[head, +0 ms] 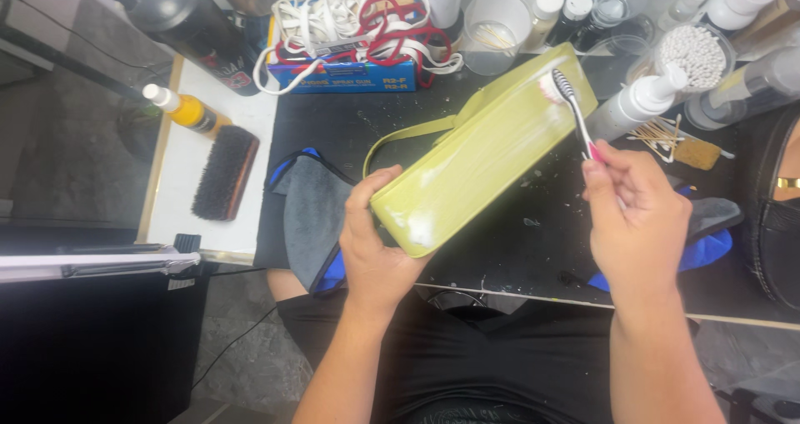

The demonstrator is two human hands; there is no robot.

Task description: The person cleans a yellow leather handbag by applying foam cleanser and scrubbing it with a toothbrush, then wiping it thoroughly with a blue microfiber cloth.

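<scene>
Two hands busy near table front edge: left hand (pixel 375 253) clamps lower end of yellow-green bag (pixel 483 153), right hand (pixel 637 220) pinches toothbrush (pixel 571 103), bristles on bag's far end. Bag prob. light, semi-stiff, foam-slick; grip by dry end/strap.

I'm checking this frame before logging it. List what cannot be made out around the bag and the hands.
Head view only:
- Underside of the yellow-green bag: turned away from the camera.
- Left hand fingers: hidden behind the bag.
- Toothbrush handle end: buried in the right hand.
- Black bag: cut off by the right edge.
- Grey cloth: partly hidden under the left hand.
</scene>
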